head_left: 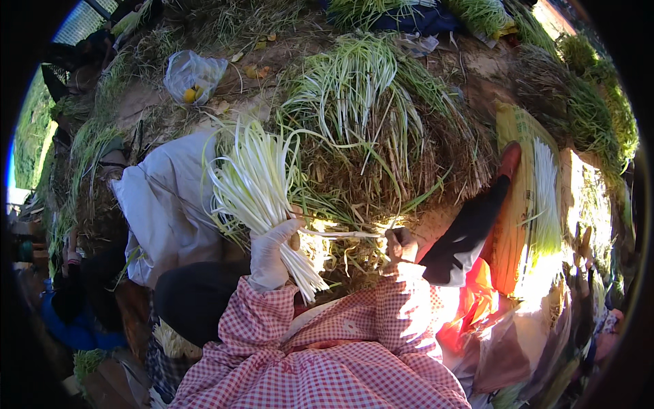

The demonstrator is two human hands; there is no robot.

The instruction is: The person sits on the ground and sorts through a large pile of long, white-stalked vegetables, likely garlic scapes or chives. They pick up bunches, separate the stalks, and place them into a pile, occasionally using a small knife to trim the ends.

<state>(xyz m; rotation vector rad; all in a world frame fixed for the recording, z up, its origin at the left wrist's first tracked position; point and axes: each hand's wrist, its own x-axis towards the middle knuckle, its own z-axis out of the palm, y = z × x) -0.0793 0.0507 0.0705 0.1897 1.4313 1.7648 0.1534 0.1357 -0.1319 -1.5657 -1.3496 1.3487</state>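
Observation:
My left hand (269, 255), in a whitish glove, is wrapped around a bundle of pale stalks (255, 184) that look like garlic chives. Their leafy ends fan up and away from me, while the white cut-looking ends point down towards my lap. A single pale stalk (342, 234) stretches sideways from the left hand to my right hand (402, 245), whose fingers are closed on its end. Beyond both hands lies a large heap of untrimmed stalks (357, 97), green-white at the top with brown, dry lower ends facing me.
A clear plastic bag (195, 76) with yellow items lies at the far left. White sacking (173, 189) covers something near my left knee. Trimmed white stalks (544, 189) rest on a yellow woven sack (511, 245) at right, beside my outstretched leg (467, 230). Another person's arm (71, 248) shows at far left.

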